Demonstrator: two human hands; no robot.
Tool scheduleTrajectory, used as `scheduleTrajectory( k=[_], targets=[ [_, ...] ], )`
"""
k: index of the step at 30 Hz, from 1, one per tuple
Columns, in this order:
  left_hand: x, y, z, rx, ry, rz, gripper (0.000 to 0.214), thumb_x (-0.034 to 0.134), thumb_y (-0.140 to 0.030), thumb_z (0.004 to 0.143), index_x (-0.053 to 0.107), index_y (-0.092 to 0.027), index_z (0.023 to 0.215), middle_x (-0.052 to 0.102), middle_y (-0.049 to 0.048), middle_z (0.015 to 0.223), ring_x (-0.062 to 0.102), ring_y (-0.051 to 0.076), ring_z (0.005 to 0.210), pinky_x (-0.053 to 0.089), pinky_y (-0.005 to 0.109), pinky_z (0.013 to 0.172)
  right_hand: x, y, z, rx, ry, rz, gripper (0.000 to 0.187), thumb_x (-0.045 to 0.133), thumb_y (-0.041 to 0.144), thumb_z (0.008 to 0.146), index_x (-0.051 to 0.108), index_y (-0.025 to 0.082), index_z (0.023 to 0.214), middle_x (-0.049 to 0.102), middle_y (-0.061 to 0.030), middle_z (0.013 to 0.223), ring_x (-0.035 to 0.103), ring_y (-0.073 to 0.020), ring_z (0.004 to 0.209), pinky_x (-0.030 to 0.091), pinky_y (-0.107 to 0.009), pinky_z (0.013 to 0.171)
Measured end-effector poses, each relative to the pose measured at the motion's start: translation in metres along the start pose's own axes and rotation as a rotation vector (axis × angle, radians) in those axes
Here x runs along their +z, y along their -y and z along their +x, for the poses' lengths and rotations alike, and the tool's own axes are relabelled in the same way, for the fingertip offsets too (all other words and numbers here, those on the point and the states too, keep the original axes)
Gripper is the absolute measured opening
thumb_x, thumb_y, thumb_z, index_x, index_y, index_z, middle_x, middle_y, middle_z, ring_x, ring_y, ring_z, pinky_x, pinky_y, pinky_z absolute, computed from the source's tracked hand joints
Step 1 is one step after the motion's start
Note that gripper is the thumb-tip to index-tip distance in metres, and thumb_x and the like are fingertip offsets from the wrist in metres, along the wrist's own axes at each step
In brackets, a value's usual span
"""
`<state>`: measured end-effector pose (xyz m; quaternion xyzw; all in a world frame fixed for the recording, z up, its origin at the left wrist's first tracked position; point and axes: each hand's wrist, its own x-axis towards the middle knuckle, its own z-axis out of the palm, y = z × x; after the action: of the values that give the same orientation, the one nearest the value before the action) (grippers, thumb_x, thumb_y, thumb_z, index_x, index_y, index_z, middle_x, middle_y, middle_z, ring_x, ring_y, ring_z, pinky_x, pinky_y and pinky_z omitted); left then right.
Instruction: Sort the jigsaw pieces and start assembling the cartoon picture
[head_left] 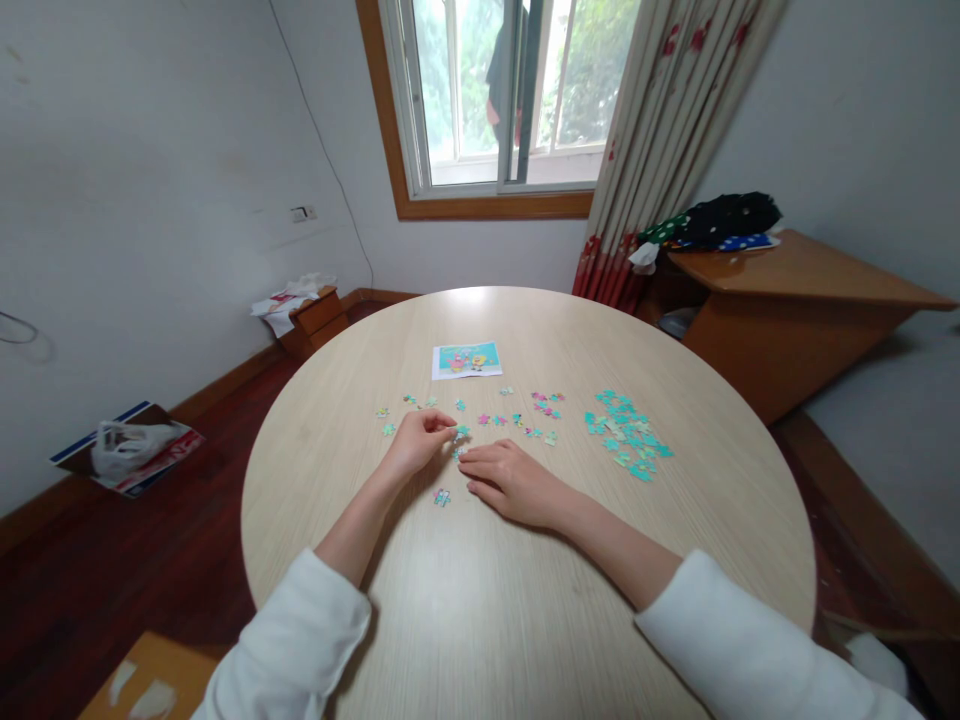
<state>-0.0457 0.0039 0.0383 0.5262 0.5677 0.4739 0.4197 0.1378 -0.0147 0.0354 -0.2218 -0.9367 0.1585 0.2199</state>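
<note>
My left hand (417,441) rests on the round wooden table (525,620), its fingers pinched on a small teal puzzle piece (460,432). Just to the right lies my right hand (508,482), palm down, its fingers curled loosely beside that piece and holding nothing I can see. One loose piece (442,497) lies between my wrists. Several scattered pieces (517,418) form a row beyond my hands. A pile of teal pieces (628,435) sits to the right. The reference picture card (466,360) lies further back at the table's middle.
A wooden desk (795,300) with dark cloth on it stands at the right, by a curtain (660,150) and window. A small wooden box (315,315) and a plastic bag on a board (127,445) lie on the floor at left.
</note>
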Motion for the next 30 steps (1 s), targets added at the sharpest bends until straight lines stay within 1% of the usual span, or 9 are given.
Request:
scheduleTrajectory(
  k=[2, 6, 11, 14, 19, 23, 26, 30],
  targets=[
    [0.0004, -0.0006, -0.001, -0.008, -0.001, 0.009, 0.008, 0.07, -0.019, 0.055, 0.064, -0.014, 0.058, 0.062, 0.0031, 0.059, 0.054, 0.012, 0.055, 0.038, 0.025, 0.056, 0.0, -0.0004, -0.0012, -0.008, 0.013, -0.004, 0.02, 0.05, 0.018, 0.087, 0.066, 0.019, 0.098, 0.067, -0.0077, 0.103, 0.059, -0.0177, 0.099, 0.039, -0.036, 0.088],
    [0.0007, -0.0013, -0.0034, -0.033, 0.017, 0.025, 0.012, 0.071, -0.021, 0.053, 0.061, -0.014, 0.054, 0.059, 0.0019, 0.054, 0.049, 0.011, 0.048, 0.034, 0.024, 0.048, 0.0002, -0.0014, -0.0025, -0.03, 0.021, 0.003, 0.022, 0.047, 0.018, 0.088, 0.067, 0.019, 0.095, 0.069, -0.0067, 0.097, 0.06, -0.0161, 0.094, 0.038, -0.034, 0.087],
    [0.0007, -0.0022, -0.0064, -0.062, 0.083, 0.067, 0.014, 0.07, -0.023, 0.055, 0.061, -0.013, 0.057, 0.057, 0.0, 0.051, 0.043, 0.007, 0.04, 0.027, 0.021, 0.04, -0.0016, -0.0004, -0.0027, -0.046, 0.028, -0.011, 0.023, 0.046, 0.015, 0.089, 0.067, 0.019, 0.093, 0.068, -0.0067, 0.097, 0.06, -0.0155, 0.094, 0.037, -0.034, 0.087],
    [0.0008, -0.0031, -0.0071, -0.088, 0.115, 0.113, 0.011, 0.067, -0.021, 0.058, 0.06, -0.012, 0.059, 0.055, -0.0019, 0.049, 0.039, 0.005, 0.038, 0.025, 0.02, 0.039, -0.0025, -0.0003, -0.0032, -0.046, 0.04, -0.027, 0.022, 0.046, 0.015, 0.089, 0.067, 0.019, 0.094, 0.068, -0.0072, 0.098, 0.06, -0.0156, 0.095, 0.037, -0.034, 0.088],
    [0.0003, -0.0064, -0.0077, -0.097, 0.116, 0.153, 0.005, 0.064, -0.015, 0.06, 0.06, -0.013, 0.059, 0.055, -0.0032, 0.051, 0.041, 0.005, 0.041, 0.029, 0.019, 0.043, -0.0027, -0.0008, -0.0043, -0.04, 0.055, -0.025, 0.022, 0.046, 0.014, 0.089, 0.066, 0.019, 0.094, 0.068, -0.0074, 0.1, 0.06, -0.0156, 0.097, 0.037, -0.034, 0.088],
    [-0.0004, -0.0088, -0.0091, -0.112, 0.146, 0.157, 0.007, 0.064, -0.014, 0.06, 0.059, -0.013, 0.057, 0.053, -0.0042, 0.048, 0.044, 0.007, 0.045, 0.033, 0.02, 0.048, -0.0017, -0.0012, -0.0044, -0.032, 0.053, -0.012, 0.023, 0.045, 0.014, 0.089, 0.067, 0.019, 0.095, 0.068, -0.0073, 0.102, 0.06, -0.0156, 0.097, 0.037, -0.034, 0.088],
    [-0.0006, -0.0076, -0.009, -0.104, 0.164, 0.161, 0.007, 0.064, -0.014, 0.06, 0.058, -0.013, 0.056, 0.052, -0.0046, 0.047, 0.045, 0.007, 0.047, 0.034, 0.021, 0.05, -0.001, -0.0018, -0.0047, -0.031, 0.053, -0.008, 0.024, 0.045, 0.015, 0.089, 0.067, 0.019, 0.097, 0.067, -0.0076, 0.103, 0.06, -0.0158, 0.098, 0.037, -0.034, 0.088],
    [-0.0006, -0.0033, -0.0067, -0.077, 0.171, 0.167, 0.007, 0.064, -0.016, 0.059, 0.058, -0.013, 0.057, 0.054, -0.0031, 0.05, 0.047, 0.008, 0.048, 0.035, 0.021, 0.052, -0.001, -0.0021, -0.0051, -0.032, 0.052, -0.005, 0.024, 0.044, 0.016, 0.09, 0.066, 0.02, 0.099, 0.067, -0.0078, 0.103, 0.06, -0.0159, 0.098, 0.038, -0.034, 0.088]
  ],
)
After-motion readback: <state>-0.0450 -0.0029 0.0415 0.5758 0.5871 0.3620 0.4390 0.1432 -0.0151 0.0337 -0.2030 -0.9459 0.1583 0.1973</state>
